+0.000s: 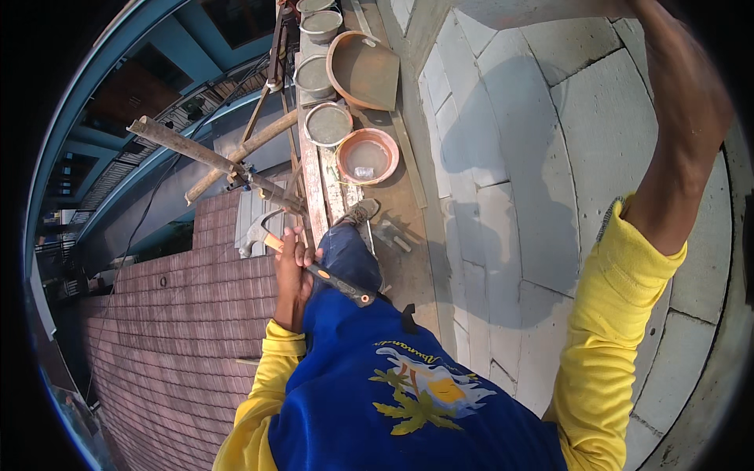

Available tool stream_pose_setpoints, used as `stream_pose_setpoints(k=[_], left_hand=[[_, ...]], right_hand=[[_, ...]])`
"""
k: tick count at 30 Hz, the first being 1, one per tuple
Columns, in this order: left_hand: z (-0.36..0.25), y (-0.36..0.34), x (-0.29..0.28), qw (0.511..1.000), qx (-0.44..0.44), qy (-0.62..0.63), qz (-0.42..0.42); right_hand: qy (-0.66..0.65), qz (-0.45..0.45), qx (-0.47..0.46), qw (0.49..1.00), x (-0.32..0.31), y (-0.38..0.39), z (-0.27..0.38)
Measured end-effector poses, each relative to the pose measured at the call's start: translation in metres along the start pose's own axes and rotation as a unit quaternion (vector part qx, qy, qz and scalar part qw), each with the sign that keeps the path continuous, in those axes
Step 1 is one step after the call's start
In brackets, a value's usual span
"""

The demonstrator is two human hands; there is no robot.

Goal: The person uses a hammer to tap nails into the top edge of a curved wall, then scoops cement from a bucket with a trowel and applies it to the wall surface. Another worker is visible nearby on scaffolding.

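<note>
My left hand (292, 268) is closed around a claw hammer (344, 286), held in front of my left thigh. Its metal head points out to the left, and the black grip with an orange mark runs across toward my lap. On the right, my right arm (671, 165) in a yellow sleeve reaches up along a wall of pale grey blocks (542, 157). Only the wrist shows at the top edge; the hand itself lies outside the picture. Beside that wrist, a smooth grey slab-like surface (542, 11) crosses the top edge.
Several mortar-filled buckets (328, 124), an orange basin (367, 157) and a larger tub (365, 71) line the plank walkway (316, 188). Scaffold poles (188, 149) cross at left, above a tiled roof (181, 314). A grey tool (393, 234) lies near my shoe (360, 212).
</note>
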State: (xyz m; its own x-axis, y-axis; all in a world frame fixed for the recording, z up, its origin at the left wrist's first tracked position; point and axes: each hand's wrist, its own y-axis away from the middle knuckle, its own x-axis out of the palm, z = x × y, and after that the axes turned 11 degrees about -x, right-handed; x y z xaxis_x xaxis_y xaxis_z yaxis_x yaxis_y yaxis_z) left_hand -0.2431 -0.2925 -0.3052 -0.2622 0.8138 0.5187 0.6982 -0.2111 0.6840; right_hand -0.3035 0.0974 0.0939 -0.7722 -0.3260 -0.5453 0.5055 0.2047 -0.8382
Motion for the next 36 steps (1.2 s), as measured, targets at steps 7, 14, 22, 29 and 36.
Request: stream_pose_setpoints(k=[7,14,22,29,36], left_hand=[[0.021,0.026,-0.067,0.995,-0.065,-0.036,-0.060],[0.045,-0.091,-0.084,0.966,-0.191,-0.168,-0.046],[0.141,-0.221,-0.080,0.944,-0.276,-0.180,0.029],[0.148,-0.243,-0.106,0.896,-0.346,-0.274,0.044],[0.146,-0.245,-0.121,0.914,-0.345,-0.214,0.014]], right_hand=[[-0.104,0.207,0.122,0.965,0.119,0.314,0.097],[-0.147,0.371,0.256,0.880,0.255,0.592,0.128],[-0.094,0.401,0.311,0.856,0.425,0.773,0.107],[-0.103,0.461,0.319,0.822,0.509,0.859,0.120],[-0.149,0.313,0.415,0.841,0.546,0.821,0.117]])
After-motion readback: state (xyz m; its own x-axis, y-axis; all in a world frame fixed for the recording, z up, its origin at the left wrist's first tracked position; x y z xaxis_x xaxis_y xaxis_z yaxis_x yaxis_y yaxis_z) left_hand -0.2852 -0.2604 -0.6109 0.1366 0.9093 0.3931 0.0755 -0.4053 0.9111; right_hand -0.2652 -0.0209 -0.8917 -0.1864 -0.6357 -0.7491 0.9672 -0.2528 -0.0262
